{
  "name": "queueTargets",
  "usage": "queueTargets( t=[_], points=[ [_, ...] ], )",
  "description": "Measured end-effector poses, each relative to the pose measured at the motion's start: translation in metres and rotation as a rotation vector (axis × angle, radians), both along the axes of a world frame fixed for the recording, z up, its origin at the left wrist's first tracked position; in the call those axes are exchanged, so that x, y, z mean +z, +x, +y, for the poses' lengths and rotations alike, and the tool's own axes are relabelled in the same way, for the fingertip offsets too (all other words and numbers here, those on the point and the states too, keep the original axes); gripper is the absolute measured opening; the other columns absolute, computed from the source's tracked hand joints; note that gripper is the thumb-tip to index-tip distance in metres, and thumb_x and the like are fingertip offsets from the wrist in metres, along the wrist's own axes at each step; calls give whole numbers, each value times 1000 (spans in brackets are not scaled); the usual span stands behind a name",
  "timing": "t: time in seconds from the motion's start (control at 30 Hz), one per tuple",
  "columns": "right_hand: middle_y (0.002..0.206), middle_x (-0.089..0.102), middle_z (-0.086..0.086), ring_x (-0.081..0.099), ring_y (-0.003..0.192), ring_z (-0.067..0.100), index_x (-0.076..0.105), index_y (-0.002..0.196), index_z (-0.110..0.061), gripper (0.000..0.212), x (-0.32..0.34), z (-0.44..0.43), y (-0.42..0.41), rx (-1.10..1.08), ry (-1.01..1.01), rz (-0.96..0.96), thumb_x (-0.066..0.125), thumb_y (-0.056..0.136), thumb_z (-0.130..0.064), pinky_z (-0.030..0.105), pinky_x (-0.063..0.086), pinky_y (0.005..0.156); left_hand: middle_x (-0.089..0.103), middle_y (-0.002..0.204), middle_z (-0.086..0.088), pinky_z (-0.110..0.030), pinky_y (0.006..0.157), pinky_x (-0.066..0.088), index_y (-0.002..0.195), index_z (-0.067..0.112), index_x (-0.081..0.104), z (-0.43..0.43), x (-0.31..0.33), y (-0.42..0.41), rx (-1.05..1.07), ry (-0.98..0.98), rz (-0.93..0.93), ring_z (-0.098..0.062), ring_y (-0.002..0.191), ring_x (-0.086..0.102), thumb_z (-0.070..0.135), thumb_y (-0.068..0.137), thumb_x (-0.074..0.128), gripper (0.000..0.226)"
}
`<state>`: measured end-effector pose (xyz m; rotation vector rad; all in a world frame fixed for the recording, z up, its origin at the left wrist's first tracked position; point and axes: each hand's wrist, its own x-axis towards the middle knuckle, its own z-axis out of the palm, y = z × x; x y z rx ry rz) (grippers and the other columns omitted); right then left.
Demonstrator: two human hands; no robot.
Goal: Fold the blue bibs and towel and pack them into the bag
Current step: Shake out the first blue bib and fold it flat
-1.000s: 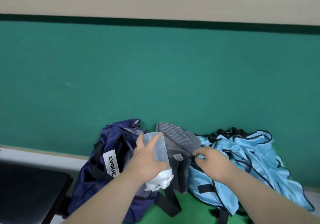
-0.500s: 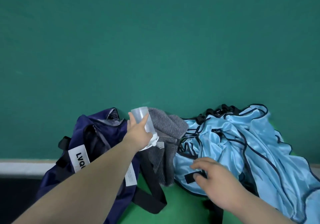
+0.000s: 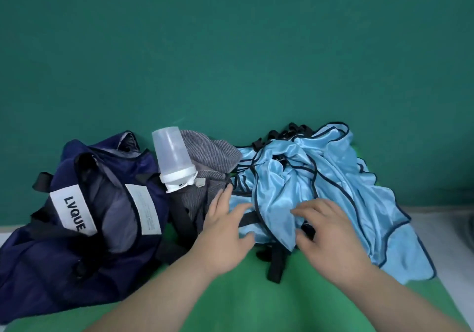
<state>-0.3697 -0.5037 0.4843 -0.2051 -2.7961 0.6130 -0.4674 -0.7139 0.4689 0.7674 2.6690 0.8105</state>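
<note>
A heap of shiny light blue bibs [image 3: 331,185] with black trim and black straps lies crumpled at the right on the green surface. A grey striped towel [image 3: 213,157] sits bunched between the bibs and the open navy bag [image 3: 77,229] at the left, which bears a white LVQUE label. My left hand [image 3: 225,231] rests with spread fingers on the left edge of the bibs. My right hand [image 3: 331,234] lies with spread fingers on the front of the heap, holding nothing.
A clear plastic shaker bottle [image 3: 174,159] with a white lid stands upside down, leaning between the bag and the towel. A dark green wall [image 3: 230,62] rises close behind everything. The green surface [image 3: 243,303] extends in front; a pale ledge [image 3: 436,231] shows at the right.
My left hand has let go of the shaker bottle, left it by the bag, and moved right onto the bibs. My right hand has shifted onto the bib heap. The view tilted down.
</note>
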Motion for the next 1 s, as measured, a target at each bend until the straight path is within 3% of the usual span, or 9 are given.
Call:
queueTargets(
  t=[0.13,0.2,0.27,0.33,0.4,0.5,0.63,0.83,1.0],
  points=[
    [125,57,2,43,123,28,62,125,-20,60,-4,42,26,-311,177,-104,78,71,-40,47,39,104,-16,162,18,-37,124,1,145,43,35,34,-8,34,-74,49,-4,-4,147,-21,38,92,59,58],
    [130,53,5,41,126,31,55,132,-20,76,-12,61,36,-423,207,-178,80,66,-50,48,38,105,-16,161,20,-37,125,1,143,44,37,48,-14,48,-90,70,15,-3,147,-22,37,93,58,55],
    [133,51,1,39,129,28,52,133,-25,74,-20,76,43,-473,198,-262,74,70,-59,44,34,107,-15,162,18,-35,124,-1,142,43,39,58,-24,59,-107,82,34,-2,146,-23,37,94,57,52],
    [127,53,-7,41,126,22,60,118,-33,46,-33,84,47,-435,210,-267,66,80,-58,39,30,104,-15,162,19,-36,124,-2,142,44,39,65,-36,67,-120,95,60,-1,145,-25,38,94,56,51],
    [109,58,-11,48,114,19,64,93,-35,14,-46,88,51,-376,245,-180,62,88,-48,34,27,94,-16,161,22,-38,125,-2,141,47,38,71,-49,73,-130,110,94,0,144,-27,38,95,56,50],
    [86,56,-10,52,93,21,59,75,-29,16,-60,87,56,-325,257,19,64,89,-34,32,25,81,-14,160,23,-39,125,-1,138,48,40,73,-67,78,-133,168,162,1,145,-25,37,94,58,49],
    [99,63,-3,57,95,24,51,76,-25,17,-58,62,81,-246,10,186,61,90,-26,38,46,83,-5,164,14,-37,125,2,136,43,46,58,-81,100,-128,245,282,-4,149,-16,33,90,61,49],
    [102,65,-3,60,94,22,41,76,-25,18,-52,-22,163,-48,-25,95,57,85,-30,41,51,80,-11,158,25,-26,121,-2,140,44,40,-21,-68,184,-163,256,316,6,143,-21,38,91,58,52],
    [86,60,-7,53,79,18,47,78,-21,15,-65,-89,234,106,51,5,51,81,-36,41,49,74,-6,160,25,-34,123,19,141,47,35,-87,-68,255,-167,222,265,5,145,-16,43,88,57,57]
  ],
)
